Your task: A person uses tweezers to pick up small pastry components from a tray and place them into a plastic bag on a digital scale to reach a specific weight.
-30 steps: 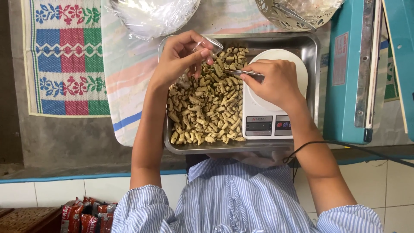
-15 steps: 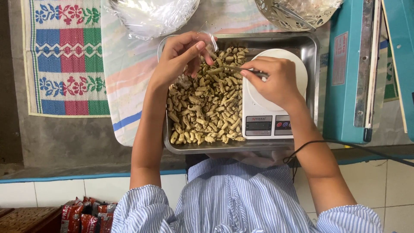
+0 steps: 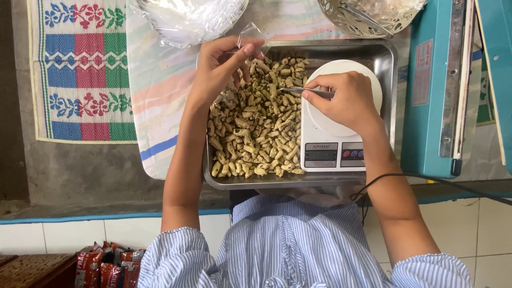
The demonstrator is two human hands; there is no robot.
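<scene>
A steel tray (image 3: 392, 58) holds a heap of small tan snack pieces (image 3: 256, 133) on its left and a white kitchen scale (image 3: 333, 152) on its right. My left hand (image 3: 221, 66) is over the tray's far left corner, pinching a small clear plastic bag (image 3: 248, 33). Over the scale's round white plate, my right hand (image 3: 346, 101) grips a metal spoon (image 3: 301, 90) whose tip points left into the snack pieces.
A teal heat sealer (image 3: 434, 90) stands to the right of the tray. A pile of clear bags (image 3: 186, 18) and a metal strainer basket (image 3: 362, 16) lie beyond it. A patterned woven mat (image 3: 80, 69) lies left. Red packets (image 3: 106, 264) sit low at the left.
My left hand has lifted the clear bag slightly toward the tray's far edge. My right hand has shifted the spoon a little toward the heap of snack pieces.
</scene>
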